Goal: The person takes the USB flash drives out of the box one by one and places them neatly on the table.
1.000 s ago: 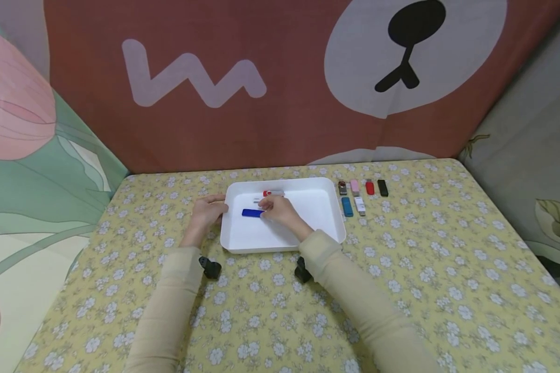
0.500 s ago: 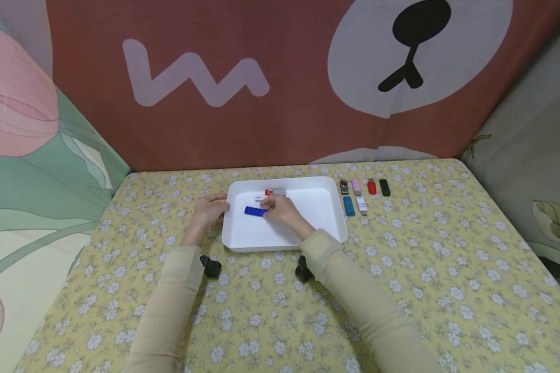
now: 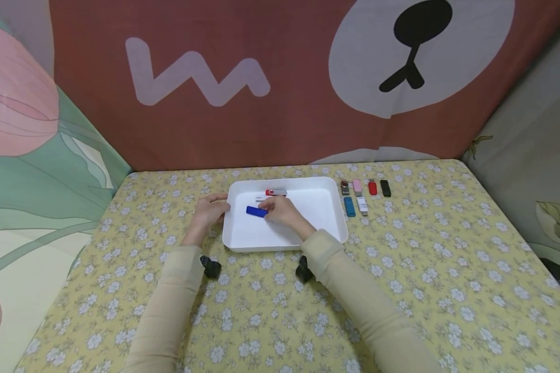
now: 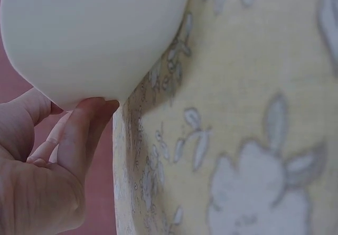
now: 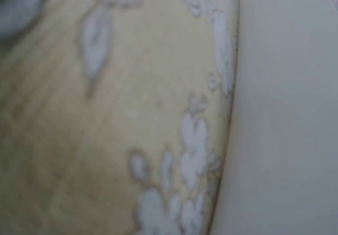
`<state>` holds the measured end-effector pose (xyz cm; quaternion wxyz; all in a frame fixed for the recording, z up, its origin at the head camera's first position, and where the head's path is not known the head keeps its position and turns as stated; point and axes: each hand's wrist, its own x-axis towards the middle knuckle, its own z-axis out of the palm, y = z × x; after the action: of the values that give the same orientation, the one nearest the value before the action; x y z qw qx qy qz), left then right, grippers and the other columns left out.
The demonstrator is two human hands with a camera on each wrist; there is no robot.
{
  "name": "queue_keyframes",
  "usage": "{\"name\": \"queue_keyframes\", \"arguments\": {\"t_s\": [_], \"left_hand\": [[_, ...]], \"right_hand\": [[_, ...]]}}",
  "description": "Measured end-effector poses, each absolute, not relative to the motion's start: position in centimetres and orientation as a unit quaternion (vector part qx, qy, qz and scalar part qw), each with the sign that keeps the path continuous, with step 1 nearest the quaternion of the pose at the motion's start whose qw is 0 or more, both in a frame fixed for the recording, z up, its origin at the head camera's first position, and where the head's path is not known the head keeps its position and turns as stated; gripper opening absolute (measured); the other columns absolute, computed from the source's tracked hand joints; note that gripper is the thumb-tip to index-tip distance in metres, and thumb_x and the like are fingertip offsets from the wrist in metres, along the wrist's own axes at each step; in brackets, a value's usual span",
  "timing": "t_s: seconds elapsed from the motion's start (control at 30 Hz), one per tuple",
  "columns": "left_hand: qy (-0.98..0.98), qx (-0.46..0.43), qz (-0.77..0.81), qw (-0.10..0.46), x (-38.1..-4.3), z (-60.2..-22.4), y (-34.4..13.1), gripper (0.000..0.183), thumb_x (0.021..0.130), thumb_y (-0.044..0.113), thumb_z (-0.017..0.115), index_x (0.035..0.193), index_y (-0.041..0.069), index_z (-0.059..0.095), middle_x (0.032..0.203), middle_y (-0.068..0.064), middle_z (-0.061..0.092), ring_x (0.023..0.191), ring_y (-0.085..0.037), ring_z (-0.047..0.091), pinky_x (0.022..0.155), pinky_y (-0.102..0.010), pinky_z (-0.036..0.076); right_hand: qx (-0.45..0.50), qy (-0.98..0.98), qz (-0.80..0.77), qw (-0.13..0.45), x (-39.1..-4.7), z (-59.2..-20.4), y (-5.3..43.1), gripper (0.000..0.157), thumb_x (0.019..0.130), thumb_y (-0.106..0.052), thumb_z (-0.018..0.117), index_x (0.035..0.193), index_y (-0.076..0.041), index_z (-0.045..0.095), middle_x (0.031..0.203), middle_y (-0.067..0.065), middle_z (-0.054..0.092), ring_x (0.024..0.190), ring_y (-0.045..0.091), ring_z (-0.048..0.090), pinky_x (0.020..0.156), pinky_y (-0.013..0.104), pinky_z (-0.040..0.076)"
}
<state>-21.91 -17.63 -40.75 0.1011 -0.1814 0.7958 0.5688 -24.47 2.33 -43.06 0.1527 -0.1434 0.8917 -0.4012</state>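
A white tray (image 3: 308, 241) stands on the table, and my left hand (image 3: 208, 211) holds its left side. The left wrist view shows the thumb and fingers of that hand (image 4: 63, 145) gripping the edge of the tray (image 4: 95, 39). My right hand (image 3: 282, 211) is inside the tray, its thumb and fingers pinching the right end of a blue USB flash drive (image 3: 255, 211). Just behind lie a white USB flash drive (image 3: 260, 199), partly covered by the fingers, and a red and silver one (image 3: 274, 192). Only tray wall (image 5: 285, 113) and cloth show in the right wrist view.
Right of the tray, more flash drives lie in two rows: brown and silver (image 3: 345, 187), pink (image 3: 357, 187), red (image 3: 372, 187) and black (image 3: 385, 188) behind, teal (image 3: 349, 206) and white (image 3: 362, 205) in front. A floral cloth (image 3: 261, 300) covers the table.
The blue flash drive has shifted slightly right in the tray and turned a little, with my right hand moving along. My left hand stays on the tray's side.
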Motion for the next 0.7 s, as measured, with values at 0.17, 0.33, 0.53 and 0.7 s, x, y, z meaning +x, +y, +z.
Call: {"name": "queue_keyframes", "arguments": {"t_s": [0.17,0.33,0.53,0.7], "left_hand": [[0.793,-0.179,0.573,0.101,-21.87,-40.73,-17.65,0.046,0.089,0.008,0.055,0.135,0.007,0.053,0.127,-0.021,0.061,0.07,-0.008,0.066,0.066,-0.022,0.054],[0.796,-0.179,0.569,0.103,-21.78,-40.69,-17.6,0.046,0.089,0.009,0.055,0.135,0.007,0.053,0.127,-0.021,0.062,0.073,-0.009,0.066,0.067,-0.022,0.054],[0.798,-0.18,0.565,0.105,-21.77,-40.67,-17.6,0.046,0.089,0.008,0.055,0.135,0.008,0.053,0.127,-0.02,0.062,0.076,-0.01,0.065,0.066,-0.021,0.054],[0.8,-0.177,0.564,0.104,-21.76,-40.69,-17.68,0.047,0.089,0.009,0.054,0.135,0.009,0.053,0.127,-0.021,0.061,0.075,-0.01,0.065,0.066,-0.021,0.053]], "right_hand": [[-0.143,0.892,-0.399,0.16,-24.27,-42.78,2.34,0.035,0.081,0.003,0.064,0.114,-0.004,0.069,0.113,0.012,0.07,0.107,0.024,0.063,0.094,0.032,0.05],[-0.132,0.885,-0.415,0.164,-24.19,-42.69,2.38,0.035,0.081,0.002,0.063,0.115,-0.003,0.069,0.113,0.013,0.069,0.107,0.025,0.062,0.094,0.032,0.049],[-0.099,0.878,-0.434,0.177,-24.36,-42.88,2.32,0.038,0.082,0.0,0.063,0.12,-0.005,0.067,0.117,0.013,0.067,0.109,0.024,0.06,0.093,0.03,0.048],[-0.067,0.858,-0.472,0.191,-24.56,-42.87,2.42,0.037,0.086,-0.003,0.062,0.124,-0.004,0.064,0.119,0.014,0.064,0.096,0.017,0.057,0.077,0.021,0.048]]}}
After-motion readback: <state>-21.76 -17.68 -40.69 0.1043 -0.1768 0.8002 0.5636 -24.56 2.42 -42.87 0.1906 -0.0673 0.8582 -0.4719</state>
